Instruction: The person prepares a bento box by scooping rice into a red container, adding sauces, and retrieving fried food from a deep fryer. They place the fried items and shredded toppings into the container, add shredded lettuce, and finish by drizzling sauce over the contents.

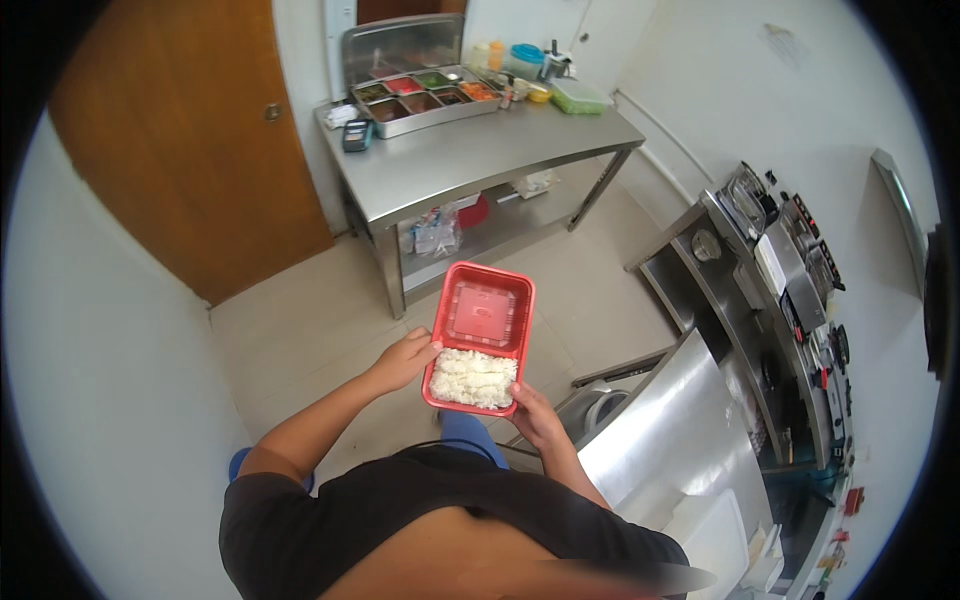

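Observation:
A red two-compartment food tray (483,312) is held level in front of my body, above the floor. White rice (474,379) fills the compartment nearer to me, while the larger far compartment has nothing in it. My left hand (406,359) grips the tray's left edge near the divider, thumb over the rim. At the near right corner, my right hand (536,414) holds the tray with its thumb on the rim beside the rice. The fingers under the tray are hidden.
Ahead stands a steel table (440,165) with a lidded topping station (425,100) and several containers. A steel counter (665,420) lies close on my right, with cluttered shelves (735,300) beyond. A wooden door (190,140) is at the far left.

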Available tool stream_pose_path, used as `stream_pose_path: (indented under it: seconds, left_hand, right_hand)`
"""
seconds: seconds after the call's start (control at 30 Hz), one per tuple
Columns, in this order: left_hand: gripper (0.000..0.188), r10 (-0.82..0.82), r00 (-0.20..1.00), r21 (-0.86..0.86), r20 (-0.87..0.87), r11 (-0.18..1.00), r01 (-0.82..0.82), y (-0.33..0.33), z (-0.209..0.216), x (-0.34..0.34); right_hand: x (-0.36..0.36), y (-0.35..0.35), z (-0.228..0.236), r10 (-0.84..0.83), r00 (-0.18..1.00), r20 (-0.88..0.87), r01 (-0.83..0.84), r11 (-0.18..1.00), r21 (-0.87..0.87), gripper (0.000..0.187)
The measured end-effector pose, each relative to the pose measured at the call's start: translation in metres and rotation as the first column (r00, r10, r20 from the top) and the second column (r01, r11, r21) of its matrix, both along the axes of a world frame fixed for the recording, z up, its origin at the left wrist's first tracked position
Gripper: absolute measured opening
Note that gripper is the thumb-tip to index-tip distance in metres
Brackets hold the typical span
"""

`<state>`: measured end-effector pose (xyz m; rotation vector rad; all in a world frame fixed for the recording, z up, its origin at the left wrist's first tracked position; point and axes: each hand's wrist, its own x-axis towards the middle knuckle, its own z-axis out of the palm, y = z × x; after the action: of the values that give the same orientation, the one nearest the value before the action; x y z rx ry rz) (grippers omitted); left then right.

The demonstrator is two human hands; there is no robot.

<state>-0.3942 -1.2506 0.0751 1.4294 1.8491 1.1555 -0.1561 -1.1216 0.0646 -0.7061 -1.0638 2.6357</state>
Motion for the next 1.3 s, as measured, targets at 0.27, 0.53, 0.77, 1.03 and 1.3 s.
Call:
stream_pose_path:
  seconds: [0.27,0.53,0.77,1.03,1.3]
  left_hand:
    - [0.034,0.211,0.806,-0.344,0.553,0.939,-0.010,0.190,0.006,-0.043]
    - [0.035,0.191,0.466,-0.140,0.864,0.980,-0.142,0.355,-0.015,-0.145]
    - [0.032,0.129,0.287,-0.051,0.949,0.963,-0.264,0.500,-0.054,-0.226]
    - [0.025,0.454,0.453,-0.175,0.768,0.828,-0.534,0.636,-0.087,-0.304]
    - [0.028,0.578,0.521,-0.145,0.627,0.745,-0.651,0.666,-0.098,-0.308]
  right_hand:
    - [-0.046,0.177,-0.015,-0.112,0.970,0.216,0.119,0.993,-0.018,0.043]
    - [-0.147,0.351,0.020,0.009,0.999,0.033,-0.009,1.000,0.010,0.051]
    - [-0.236,0.525,0.028,0.153,0.986,0.069,-0.162,0.977,0.140,0.051]
    - [-0.303,0.738,0.107,0.176,0.909,0.378,-0.371,0.755,0.540,0.048]
    - [-0.460,1.023,0.266,0.119,0.925,0.362,-0.333,-0.209,0.919,0.033]
